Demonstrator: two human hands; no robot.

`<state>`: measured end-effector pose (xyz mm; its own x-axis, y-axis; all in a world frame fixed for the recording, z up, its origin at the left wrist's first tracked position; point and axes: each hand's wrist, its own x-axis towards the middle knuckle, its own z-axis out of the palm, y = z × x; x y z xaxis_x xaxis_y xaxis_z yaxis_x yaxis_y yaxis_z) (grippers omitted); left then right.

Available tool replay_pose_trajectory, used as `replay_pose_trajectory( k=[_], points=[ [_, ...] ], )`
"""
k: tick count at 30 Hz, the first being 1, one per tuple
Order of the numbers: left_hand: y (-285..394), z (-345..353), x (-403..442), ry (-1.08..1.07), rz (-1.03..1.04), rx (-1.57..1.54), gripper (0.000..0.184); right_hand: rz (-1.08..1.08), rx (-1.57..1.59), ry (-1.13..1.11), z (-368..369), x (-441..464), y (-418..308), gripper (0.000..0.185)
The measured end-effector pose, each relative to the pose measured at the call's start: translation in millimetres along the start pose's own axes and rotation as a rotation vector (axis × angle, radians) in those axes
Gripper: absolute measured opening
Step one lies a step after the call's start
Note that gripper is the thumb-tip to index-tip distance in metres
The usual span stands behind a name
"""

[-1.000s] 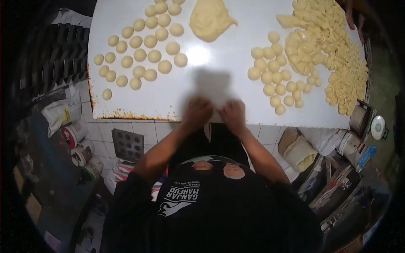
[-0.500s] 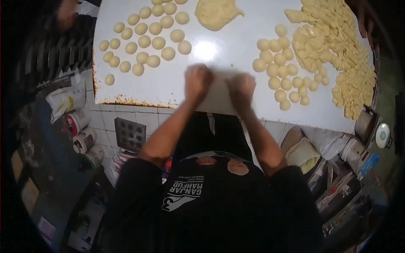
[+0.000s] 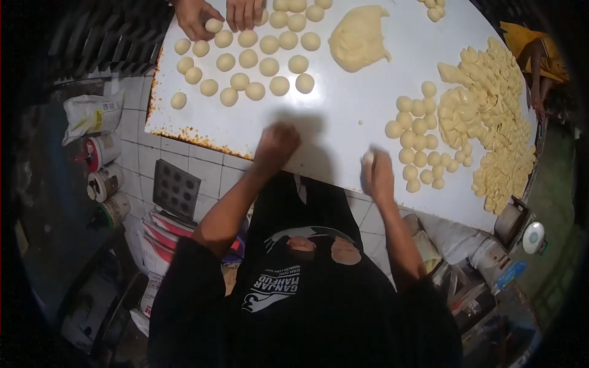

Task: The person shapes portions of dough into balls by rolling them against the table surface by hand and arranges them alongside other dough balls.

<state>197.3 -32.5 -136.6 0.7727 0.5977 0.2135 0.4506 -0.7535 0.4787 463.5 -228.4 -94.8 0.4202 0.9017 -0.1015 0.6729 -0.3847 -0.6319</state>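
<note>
My left hand [image 3: 277, 146] is closed low over the near edge of the white table [image 3: 331, 129], its fingers curled under. Whatever lies beneath those fingers is hidden. Further right, my right hand [image 3: 378, 173] has its fingers closed around a small pale dough ball [image 3: 369, 157], partly covered by the fingers. Just beyond that hand sits a cluster of small dough balls [image 3: 419, 126]. Larger round dough balls [image 3: 269, 66] are spread in loose rows across the left of the table, ahead of my left hand.
A dough slab [image 3: 359, 40] lies at the table's far middle, and a heap of cut dough pieces [image 3: 491, 110] on the right. A co-worker's hands [image 3: 199, 17] touch dough balls at the far left. Another person's arm [image 3: 537, 76] is beyond the right edge. Buckets [image 3: 104, 152] stand left.
My hands have moved apart, the right one toward the small dough balls, where a dough ball now shows in its fingers. A co-worker's hands now appear among the far left dough balls. The view has shifted.
</note>
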Motion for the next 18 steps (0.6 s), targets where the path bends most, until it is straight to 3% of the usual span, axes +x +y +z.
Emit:
replay_pose_trajectory(
  k=[2,5,7,8,9,10,11,13,14,16,18],
  points=[
    [8.8,4.6,24.4,0.019,-0.161,-0.031,0.027,0.274,0.249,-0.049,-31.0,70.0,-77.1,0.051],
    [19.1,-1.1,-6.8,0.048,-0.048,-0.127,0.027,-0.108,0.203,0.156,9.0,167.3,-116.8,0.06],
    [-6.5,-27.4,-23.9,-0.039,-0.031,-0.186,0.028,-0.272,-0.093,0.275,51.6,208.4,-122.3,0.061],
    [-25.0,-40.0,-30.7,-0.111,-0.011,-0.239,0.029,-0.217,0.002,0.342,62.5,206.1,-129.1,0.06],
    [-45.4,-44.7,-41.1,-0.066,-0.123,-0.204,0.022,-0.176,0.067,0.341,66.3,196.1,-130.0,0.057],
    [-64.3,-69.8,-39.8,0.018,-0.259,-0.231,0.023,-0.253,0.117,0.301,63.2,174.8,-128.6,0.053],
    [-95.2,-91.4,-43.1,0.09,-0.259,-0.163,0.028,-0.188,0.104,0.144,58.1,145.4,-131.1,0.045],
    [-135.3,-126.6,-34.0,0.189,-0.363,0.047,0.033,-0.131,0.073,0.037,41.4,89.6,-129.2,0.032],
    [-136.3,-133.2,-25.7,0.048,-0.333,0.439,0.035,-0.098,0.04,0.091,34.8,69.7,-107.5,0.029],
    [-111.5,-129.5,-8.4,0.102,-0.231,0.582,0.038,-0.018,-0.017,0.261,3.1,51.1,-62.8,0.022],
    [-72.3,-102.0,19.8,0.104,0.015,0.256,0.036,0.185,-0.369,0.324,-37.9,48.7,-35.9,0.022]
  ],
)
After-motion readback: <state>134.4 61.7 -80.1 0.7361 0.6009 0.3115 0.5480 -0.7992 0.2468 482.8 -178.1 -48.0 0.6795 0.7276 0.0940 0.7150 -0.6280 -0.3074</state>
